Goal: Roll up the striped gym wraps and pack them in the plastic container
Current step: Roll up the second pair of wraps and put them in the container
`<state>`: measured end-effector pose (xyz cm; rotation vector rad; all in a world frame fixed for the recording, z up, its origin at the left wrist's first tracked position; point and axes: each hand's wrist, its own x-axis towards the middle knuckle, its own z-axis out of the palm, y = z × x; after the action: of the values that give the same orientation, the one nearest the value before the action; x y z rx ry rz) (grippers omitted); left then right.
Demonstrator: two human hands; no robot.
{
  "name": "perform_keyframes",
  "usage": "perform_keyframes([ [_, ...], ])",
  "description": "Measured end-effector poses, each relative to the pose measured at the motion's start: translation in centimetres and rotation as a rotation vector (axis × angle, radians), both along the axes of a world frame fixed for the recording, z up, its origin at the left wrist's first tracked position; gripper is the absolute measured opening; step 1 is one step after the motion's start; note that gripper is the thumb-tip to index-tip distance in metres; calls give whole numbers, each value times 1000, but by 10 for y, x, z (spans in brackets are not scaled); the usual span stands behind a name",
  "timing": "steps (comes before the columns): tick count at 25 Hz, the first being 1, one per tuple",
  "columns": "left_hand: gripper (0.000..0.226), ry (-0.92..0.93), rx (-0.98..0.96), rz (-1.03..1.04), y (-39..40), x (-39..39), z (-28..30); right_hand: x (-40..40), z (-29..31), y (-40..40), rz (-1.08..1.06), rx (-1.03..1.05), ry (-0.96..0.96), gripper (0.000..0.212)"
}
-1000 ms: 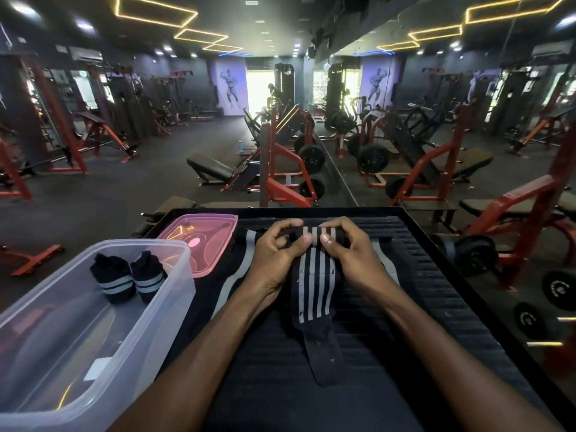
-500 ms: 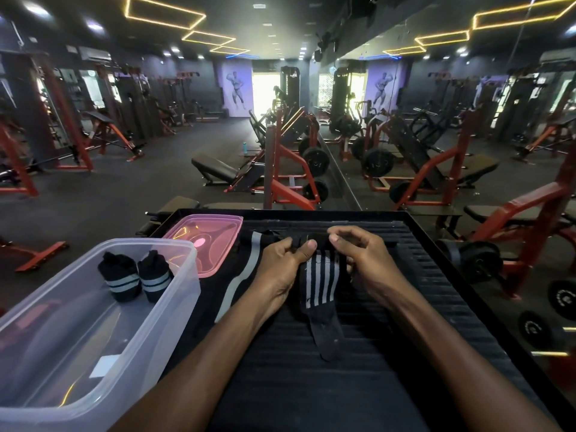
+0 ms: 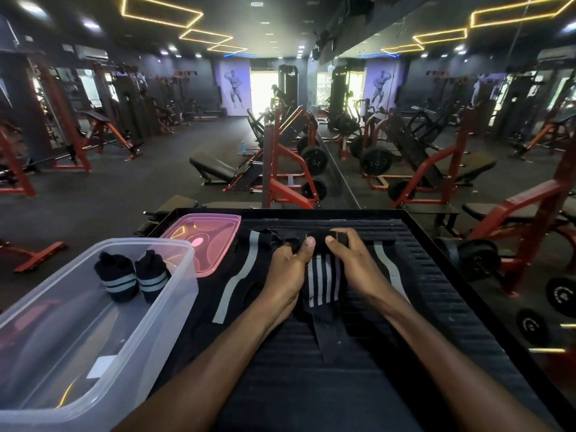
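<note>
A black gym wrap with white stripes (image 3: 324, 282) lies on the ribbed black platform (image 3: 442, 294), its plain tail pointing toward me. Its far end is a tight roll, pinched between my left hand (image 3: 288, 269) and my right hand (image 3: 353, 263), thumbs on top. Beneath it lies more black fabric with grey stripes (image 3: 240, 275), reaching out to both sides. At the left stands the clear plastic container (image 3: 103, 347); two rolled wraps (image 3: 134, 277) sit side by side in its far end.
The pink translucent lid (image 3: 205, 235) lies flat behind the container. The platform has a raised black rim. A mirror wall runs along the right, and red and black gym machines and weight plates stand beyond and beside the platform.
The rolled end has grown and the striped length lying flat has shortened, its tail drawn away from me. Both hands have shifted slightly forward along the wrap.
</note>
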<state>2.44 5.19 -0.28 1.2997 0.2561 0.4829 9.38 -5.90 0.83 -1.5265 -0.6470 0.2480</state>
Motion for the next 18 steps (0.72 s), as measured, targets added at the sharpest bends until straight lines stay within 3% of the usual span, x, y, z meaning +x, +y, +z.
perform_keyframes([
  [4, 24, -32, 37, -18, -1, -1, 2, -1, -1, 3, 47, 72, 49, 20],
  [9, 22, 2, 30, -7, 5, -4, 4, -4, -1, 0, 95, 52, -8, 12],
  [12, 28, 8, -86, -21, 9, -3, 7, 4, 1, -5, 54, -4, -102, 10],
  [15, 40, 52, -174, -62, 13, -5, 11, 3, 4, -9, 46, -5, -172, 23],
  [18, 22, 25, -135, -78, 17, -7, 14, 4, 5, -10, 48, 27, -55, 26],
])
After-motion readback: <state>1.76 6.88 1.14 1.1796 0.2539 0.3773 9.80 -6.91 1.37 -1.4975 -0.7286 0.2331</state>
